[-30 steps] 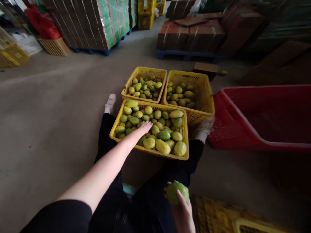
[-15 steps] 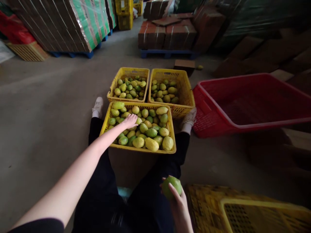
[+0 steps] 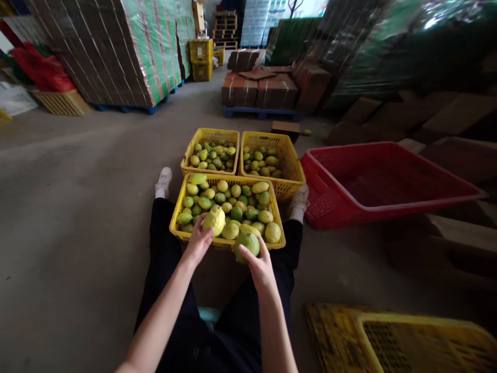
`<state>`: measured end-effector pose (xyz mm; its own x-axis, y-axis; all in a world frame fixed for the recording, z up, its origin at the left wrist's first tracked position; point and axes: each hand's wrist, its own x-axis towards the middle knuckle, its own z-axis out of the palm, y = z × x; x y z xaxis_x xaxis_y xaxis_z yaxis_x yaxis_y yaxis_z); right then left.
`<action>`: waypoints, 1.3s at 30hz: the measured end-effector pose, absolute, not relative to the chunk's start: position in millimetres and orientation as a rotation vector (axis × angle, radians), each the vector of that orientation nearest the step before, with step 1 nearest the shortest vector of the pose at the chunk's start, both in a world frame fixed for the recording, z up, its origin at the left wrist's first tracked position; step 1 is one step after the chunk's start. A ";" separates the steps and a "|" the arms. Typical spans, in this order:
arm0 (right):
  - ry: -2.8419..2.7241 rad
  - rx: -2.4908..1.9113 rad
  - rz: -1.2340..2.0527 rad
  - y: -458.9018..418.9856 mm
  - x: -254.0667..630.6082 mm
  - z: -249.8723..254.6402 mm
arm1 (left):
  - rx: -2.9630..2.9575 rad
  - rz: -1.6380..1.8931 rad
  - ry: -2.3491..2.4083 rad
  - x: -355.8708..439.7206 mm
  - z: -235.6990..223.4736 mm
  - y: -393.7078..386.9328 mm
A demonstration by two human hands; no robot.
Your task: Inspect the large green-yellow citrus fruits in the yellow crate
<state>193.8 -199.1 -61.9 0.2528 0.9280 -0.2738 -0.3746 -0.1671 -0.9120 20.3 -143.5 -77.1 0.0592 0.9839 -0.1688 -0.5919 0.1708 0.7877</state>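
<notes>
My left hand (image 3: 199, 242) is closed around a knobbly yellow citrus fruit (image 3: 214, 220), held above the near side of a full yellow crate (image 3: 173, 224). Beside it, my right hand (image 3: 261, 267) grips a rounder green citrus fruit (image 3: 247, 245) at the crate's near edge. The two fruits are apart, and the crate sits between my legs. Many green and yellow fruits (image 3: 236, 213) fill it. Behind stand two more yellow crates, a left one (image 3: 187, 158) and a right one (image 3: 294, 165), both part filled with similar fruit.
A large red basket (image 3: 334, 202) stands to the right of the crates. At the lower right lies a yellow crate (image 3: 388, 317) next to a worn yellow surface. Strapped cardboard stacks (image 3: 258, 93) rest on a blue pallet (image 3: 248, 112) farther back, with wrapped stacks (image 3: 143, 52) at the left.
My left hand has come up out of the near crate with a yellow fruit. My right hand has moved forward and left, still gripping its green fruit. The view has tilted up.
</notes>
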 end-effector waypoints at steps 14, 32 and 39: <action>-0.924 -1.143 0.912 -208.9 159.1 -40.9 | 0.930 1.322 1.010 0.4 -31.3 -191.2; -0.490 -0.823 1.137 -209.8 152.9 -35.0 | 0.926 1.329 0.957 -3.4 -21.8 -199.5; -0.759 -0.998 0.973 -215.6 161.2 -28.4 | 1.106 1.367 0.991 -1.4 -3.1 -206.0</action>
<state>161.2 -215.6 -28.4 0.3860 0.9184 0.0866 -0.3076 0.2166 -0.9265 -1.4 -206.0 -3.1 -0.0024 0.9960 0.0891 -0.2247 -0.0874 0.9705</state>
